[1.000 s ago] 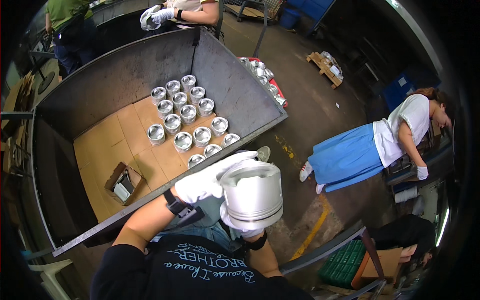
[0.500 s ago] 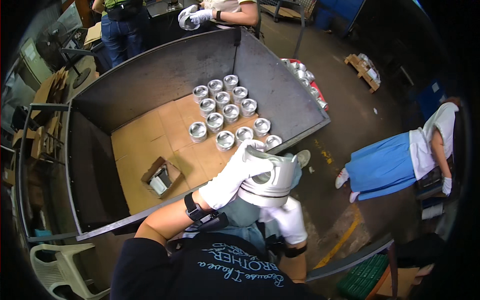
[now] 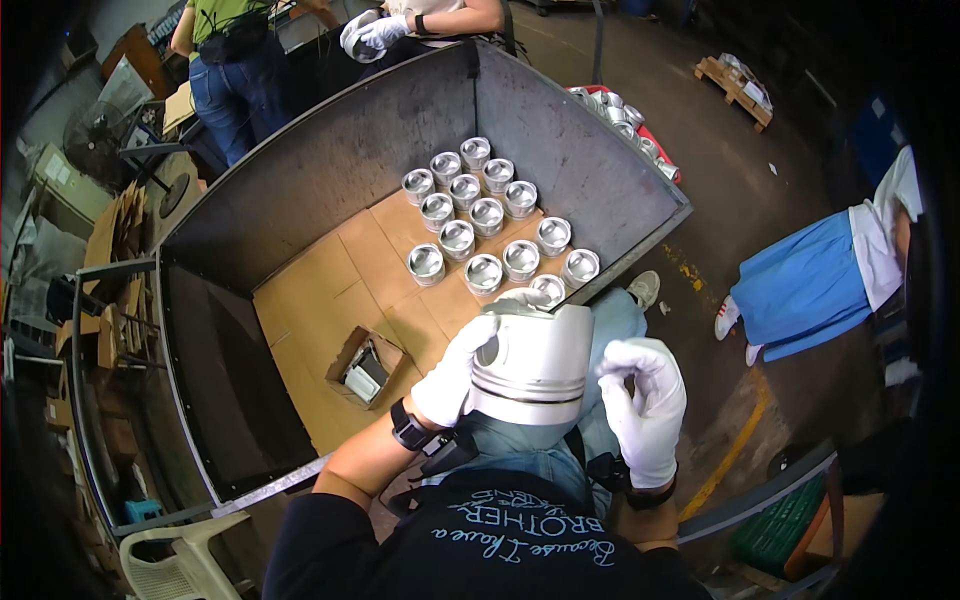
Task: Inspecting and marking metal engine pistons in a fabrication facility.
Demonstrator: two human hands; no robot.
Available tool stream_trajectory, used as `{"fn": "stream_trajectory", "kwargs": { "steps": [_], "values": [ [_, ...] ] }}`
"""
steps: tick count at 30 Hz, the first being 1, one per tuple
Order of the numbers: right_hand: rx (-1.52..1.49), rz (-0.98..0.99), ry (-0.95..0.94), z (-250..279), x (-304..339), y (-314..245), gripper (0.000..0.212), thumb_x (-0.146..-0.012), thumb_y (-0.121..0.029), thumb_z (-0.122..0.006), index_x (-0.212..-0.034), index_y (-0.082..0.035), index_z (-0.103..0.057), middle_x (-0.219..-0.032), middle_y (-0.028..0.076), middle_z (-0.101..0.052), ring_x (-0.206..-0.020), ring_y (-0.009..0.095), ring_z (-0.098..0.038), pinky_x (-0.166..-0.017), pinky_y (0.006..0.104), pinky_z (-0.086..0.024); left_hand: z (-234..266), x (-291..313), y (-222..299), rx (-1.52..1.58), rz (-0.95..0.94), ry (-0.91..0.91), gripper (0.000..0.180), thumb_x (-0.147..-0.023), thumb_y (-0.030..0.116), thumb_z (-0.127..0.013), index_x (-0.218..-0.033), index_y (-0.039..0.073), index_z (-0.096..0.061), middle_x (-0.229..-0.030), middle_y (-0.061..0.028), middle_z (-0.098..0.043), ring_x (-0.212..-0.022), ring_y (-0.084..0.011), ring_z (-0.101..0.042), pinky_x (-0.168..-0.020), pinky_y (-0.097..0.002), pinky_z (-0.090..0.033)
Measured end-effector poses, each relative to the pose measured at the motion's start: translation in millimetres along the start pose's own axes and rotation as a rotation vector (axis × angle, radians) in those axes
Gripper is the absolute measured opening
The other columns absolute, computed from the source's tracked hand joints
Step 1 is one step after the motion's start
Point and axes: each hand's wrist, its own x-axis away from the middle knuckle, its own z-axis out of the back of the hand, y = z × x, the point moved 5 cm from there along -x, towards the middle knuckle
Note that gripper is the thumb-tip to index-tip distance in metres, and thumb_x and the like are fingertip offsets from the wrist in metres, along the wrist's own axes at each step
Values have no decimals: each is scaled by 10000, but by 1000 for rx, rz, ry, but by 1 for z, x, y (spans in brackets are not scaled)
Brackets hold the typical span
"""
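Note:
A silver engine piston [image 3: 535,365] is held up in front of my chest. My left hand [image 3: 452,372], in a white glove, is closed around its left side; some of those fingers are hidden behind it. To the right of the piston and apart from it is my gloved right hand [image 3: 645,415]. Its fingers curl in toward the thumb; whether anything small sits between them I cannot make out. Beyond the held piston, several similar pistons [image 3: 487,216] stand in rows on brown cardboard [image 3: 330,285] in a large grey metal bin [image 3: 350,160].
A small open carton [image 3: 366,368] with pale items lies in the bin. The bin's near rim [image 3: 640,245] runs close to my hands. Red-edged container [image 3: 665,165] with metal parts stands beyond the right wall. Other people work behind and to the right. A plastic chair [image 3: 185,560] is at lower left.
My right hand has come out from beneath the piston and moved right, its fingers curled. The piston, still in my left hand, has been turned more upright. The whole view has shifted slightly.

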Motion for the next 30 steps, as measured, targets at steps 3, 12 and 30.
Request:
{"fn": "stream_trajectory", "kwargs": {
  "steps": [3, 12, 30],
  "values": [
    [231, 146, -146, -8, -6, -10, 614, -736, -175, -827, -1265, -1, -568, -1145, 124, -587, -827, 156, -604, -722, 282, -500, 9, 2, -8, 86, 41, -80, 741, -972, 571, -451, -1491, 50, -361, -1491, -159, -456, -1325, -301, -505, -1117, -458, -405],
    [611, 337, -179, -17, -1, -37, 994, -619, -433, -902, -1413, -48, -445, -1321, 210, -496, -1004, 338, -664, -772, 420, -580, -1, -1, -19, 284, 33, 116, 778, -891, 514, -579, -1496, 86, -343, -1460, -172, -463, -1301, -290, -500, -1110, -476, -372],
    [483, 306, 7, 16, 16, 8, 901, -627, -239, -901, -1360, -16, -426, -1186, 207, -544, -1002, 375, -629, -820, 431, -532, -62, 8, -6, -503, -70, 20, 904, -786, 61, -627, -1572, 58, -181, -1599, -168, -223, -1489, -245, -210, -1199, -364, -178]
  ]
}}
